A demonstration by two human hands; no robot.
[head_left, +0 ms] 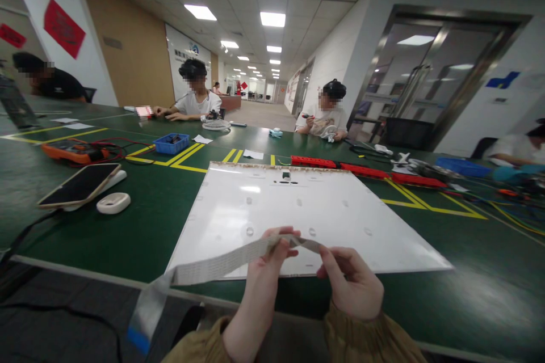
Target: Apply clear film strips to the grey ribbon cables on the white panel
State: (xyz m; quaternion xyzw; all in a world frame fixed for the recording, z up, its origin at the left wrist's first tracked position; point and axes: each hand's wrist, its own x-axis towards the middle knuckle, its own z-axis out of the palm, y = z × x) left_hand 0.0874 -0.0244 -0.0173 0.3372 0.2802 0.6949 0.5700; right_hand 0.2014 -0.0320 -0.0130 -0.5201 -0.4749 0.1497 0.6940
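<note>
Both of my hands hold a long flat grey ribbon cable (213, 265) over the near edge of a white square panel (306, 210) lying on the green table (140, 232). My left hand (268, 264) pinches the ribbon near its end. My right hand (351, 283) pinches the ribbon's tip between thumb and fingers. The ribbon trails down to the left past the table edge, ending in a blue tab (138, 340).
A phone (80, 184) on a stand and a white oval object (113, 202) lie at the left. An orange multimeter (74, 151) and a blue bin (171, 143) are farther back. A red power strip (366, 170) runs behind the panel. Several people sit around the table.
</note>
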